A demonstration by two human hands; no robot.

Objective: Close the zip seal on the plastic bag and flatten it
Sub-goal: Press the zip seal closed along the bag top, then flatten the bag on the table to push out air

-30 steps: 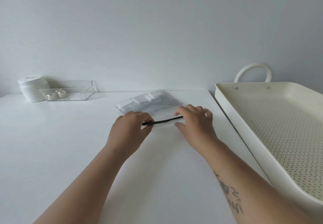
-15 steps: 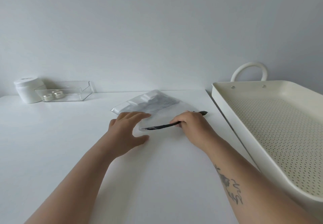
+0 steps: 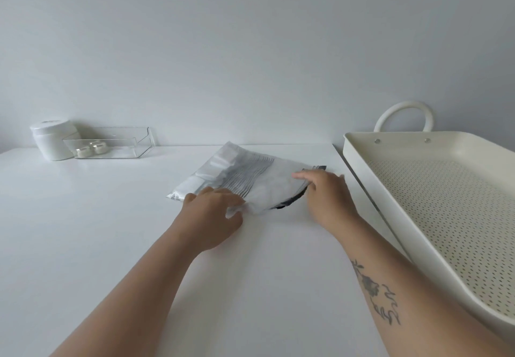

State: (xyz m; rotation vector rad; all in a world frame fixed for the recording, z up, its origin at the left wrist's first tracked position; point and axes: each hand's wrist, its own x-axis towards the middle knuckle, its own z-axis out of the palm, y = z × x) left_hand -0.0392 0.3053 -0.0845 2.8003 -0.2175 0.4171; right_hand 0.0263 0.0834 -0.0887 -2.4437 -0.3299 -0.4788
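From the head camera, the plastic bag (image 3: 245,178) lies on the white table (image 3: 111,217), mid-table near the far edge. Its long axis runs from near left to far right, and the black zip strip (image 3: 292,202) forms the near edge. The left hand (image 3: 214,212) grips the bag's near-left corner with fingers curled. The right hand (image 3: 326,189) rests on the bag's right end, fingers loosely spread and flat. A cream tray (image 3: 359,159) stands just right.

Bag (image 3: 250,178) mid-table (image 3: 83,231), tray (image 3: 418,217) right, jar (image 3: 54,140) and clear box (image 3: 111,145) far left
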